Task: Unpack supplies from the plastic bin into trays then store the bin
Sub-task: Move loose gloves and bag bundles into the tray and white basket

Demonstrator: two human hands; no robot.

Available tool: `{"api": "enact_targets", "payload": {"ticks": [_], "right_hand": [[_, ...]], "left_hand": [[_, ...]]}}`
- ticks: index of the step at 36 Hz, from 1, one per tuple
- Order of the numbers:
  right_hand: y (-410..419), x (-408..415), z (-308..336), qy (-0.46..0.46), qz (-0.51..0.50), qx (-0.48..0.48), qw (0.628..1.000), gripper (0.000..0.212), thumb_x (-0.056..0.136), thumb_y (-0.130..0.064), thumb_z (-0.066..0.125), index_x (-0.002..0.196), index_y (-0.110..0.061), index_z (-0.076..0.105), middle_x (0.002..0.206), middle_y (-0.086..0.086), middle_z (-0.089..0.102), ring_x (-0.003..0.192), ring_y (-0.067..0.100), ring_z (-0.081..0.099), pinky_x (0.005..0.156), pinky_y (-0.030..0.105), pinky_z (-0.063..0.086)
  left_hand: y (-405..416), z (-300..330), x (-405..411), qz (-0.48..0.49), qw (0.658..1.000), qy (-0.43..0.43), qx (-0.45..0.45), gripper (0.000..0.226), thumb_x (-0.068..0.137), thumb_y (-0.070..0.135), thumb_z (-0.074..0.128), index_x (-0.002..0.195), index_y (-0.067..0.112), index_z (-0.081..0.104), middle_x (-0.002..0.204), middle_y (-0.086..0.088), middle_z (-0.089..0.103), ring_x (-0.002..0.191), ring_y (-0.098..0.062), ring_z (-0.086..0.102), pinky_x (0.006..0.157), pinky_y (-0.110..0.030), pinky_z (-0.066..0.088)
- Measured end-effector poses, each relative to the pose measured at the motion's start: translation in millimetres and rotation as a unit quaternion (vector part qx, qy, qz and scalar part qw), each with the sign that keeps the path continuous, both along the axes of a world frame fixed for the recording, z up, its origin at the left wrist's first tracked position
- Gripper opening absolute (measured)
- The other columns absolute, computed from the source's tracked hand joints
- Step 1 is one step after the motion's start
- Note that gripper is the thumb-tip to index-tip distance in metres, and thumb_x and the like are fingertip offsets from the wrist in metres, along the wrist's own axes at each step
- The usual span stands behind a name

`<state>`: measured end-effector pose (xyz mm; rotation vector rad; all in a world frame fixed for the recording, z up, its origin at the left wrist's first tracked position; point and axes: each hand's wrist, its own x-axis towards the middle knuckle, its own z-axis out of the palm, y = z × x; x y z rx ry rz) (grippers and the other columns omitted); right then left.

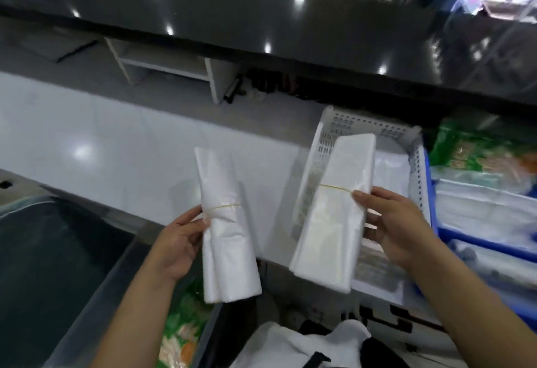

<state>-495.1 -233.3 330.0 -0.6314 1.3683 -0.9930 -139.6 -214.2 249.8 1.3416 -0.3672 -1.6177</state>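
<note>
My left hand (177, 239) grips a white bundle of plastic bags (223, 231) held by a yellow rubber band, upright over the gap between the bin and the tray. My right hand (398, 225) holds a second, flatter banded bundle of bags (337, 208), which is tilted over the white perforated tray (363, 132). The clear plastic bin (122, 277) sits at lower left, and green printed packets (183, 327) show inside it by its right wall.
Blue trays (476, 234) with clear and white packs stand at the right, with green packets (465, 149) behind them. A dark counter (261, 19) runs across the top over a white shelf unit (168, 62). The floor between is white tile (101, 146).
</note>
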Motion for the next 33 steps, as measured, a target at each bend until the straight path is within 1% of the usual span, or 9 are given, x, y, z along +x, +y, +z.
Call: {"api": "enact_targets", "payload": {"ticks": [5, 10, 14, 17, 20, 23, 25, 29, 33], "right_hand": [[-46, -38, -18, 0.003, 0.013, 0.039, 0.999, 0.013, 0.09, -0.014, 0.066, 0.102, -0.01, 0.07, 0.093, 0.009, 0.075, 0.07, 0.023, 0.073, 0.059, 0.036, 0.058], [-97, -39, -32, 0.004, 0.054, 0.051, 0.997, 0.013, 0.087, -0.012, 0.069, 0.1, -0.011, 0.066, 0.09, 0.008, 0.069, 0.058, 0.019, 0.069, 0.053, 0.032, 0.056], [-115, -29, -53, 0.072, 0.064, 0.116, 0.989, 0.052, 0.084, -0.008, 0.072, 0.131, -0.013, 0.049, 0.103, 0.013, 0.059, 0.067, 0.023, 0.059, 0.05, 0.032, 0.052], [-115, -25, -67, 0.075, 0.081, 0.103, 0.989, 0.068, 0.085, -0.014, 0.071, 0.144, -0.019, 0.037, 0.117, 0.009, 0.055, 0.089, 0.028, 0.06, 0.065, 0.04, 0.057], [-113, -24, -74, 0.089, 0.092, 0.088, 0.988, 0.067, 0.086, -0.016, 0.07, 0.145, -0.022, 0.039, 0.135, 0.009, 0.051, 0.106, 0.031, 0.059, 0.079, 0.045, 0.057], [-116, -25, -76, 0.063, 0.086, 0.08, 0.991, 0.058, 0.087, -0.012, 0.065, 0.14, -0.021, 0.045, 0.119, 0.014, 0.06, 0.093, 0.029, 0.063, 0.077, 0.043, 0.058], [-117, -27, -76, 0.062, 0.093, 0.072, 0.991, 0.053, 0.088, -0.011, 0.063, 0.138, -0.02, 0.048, 0.109, 0.014, 0.064, 0.087, 0.029, 0.064, 0.076, 0.043, 0.058], [-114, -34, -78, 0.05, 0.101, 0.061, 0.992, 0.05, 0.088, -0.012, 0.064, 0.136, -0.018, 0.051, 0.119, 0.015, 0.064, 0.104, 0.035, 0.066, 0.088, 0.05, 0.057], [-100, -40, -78, 0.016, 0.116, 0.058, 0.991, 0.039, 0.089, -0.012, 0.064, 0.128, -0.019, 0.058, 0.125, 0.012, 0.06, 0.111, 0.033, 0.061, 0.08, 0.043, 0.059]], "left_hand": [[-38, -7, -25, -0.038, 0.998, -0.036, 0.041, 0.051, 0.067, 0.005, 0.073, 0.117, 0.016, 0.067, 0.095, -0.003, 0.077, 0.073, -0.015, 0.072, 0.069, -0.029, 0.055], [-70, -16, -41, -0.07, 0.992, -0.083, 0.062, 0.036, 0.085, -0.006, 0.061, 0.115, 0.014, 0.066, 0.086, -0.006, 0.077, 0.067, -0.017, 0.072, 0.064, -0.031, 0.06], [-79, -17, -53, -0.082, 0.984, -0.143, 0.067, 0.03, 0.089, 0.012, 0.066, 0.118, 0.008, 0.068, 0.089, -0.007, 0.074, 0.072, -0.02, 0.069, 0.073, -0.036, 0.058], [-81, -18, -54, -0.099, 0.973, -0.194, 0.072, 0.039, 0.084, 0.024, 0.074, 0.121, 0.016, 0.067, 0.094, -0.005, 0.073, 0.074, -0.017, 0.069, 0.067, -0.031, 0.056], [-80, -19, -58, -0.121, 0.957, -0.248, 0.091, 0.039, 0.081, 0.019, 0.076, 0.119, 0.023, 0.066, 0.087, -0.002, 0.076, 0.065, -0.013, 0.07, 0.055, -0.025, 0.053], [-80, -19, -63, -0.126, 0.95, -0.266, 0.106, 0.04, 0.08, 0.015, 0.077, 0.117, 0.022, 0.067, 0.089, -0.003, 0.078, 0.069, -0.015, 0.072, 0.057, -0.026, 0.055], [-81, -18, -65, -0.131, 0.951, -0.258, 0.111, 0.042, 0.079, 0.012, 0.078, 0.118, 0.02, 0.066, 0.093, -0.005, 0.078, 0.074, -0.019, 0.074, 0.059, -0.028, 0.057], [-84, -17, -68, -0.139, 0.962, -0.208, 0.109, 0.046, 0.079, 0.007, 0.077, 0.12, 0.02, 0.062, 0.1, -0.009, 0.077, 0.083, -0.024, 0.075, 0.065, -0.034, 0.06], [-87, -16, -76, -0.147, 0.964, -0.194, 0.11, 0.048, 0.075, 0.006, 0.081, 0.117, 0.022, 0.063, 0.099, -0.007, 0.078, 0.081, -0.023, 0.075, 0.065, -0.035, 0.06]]}}
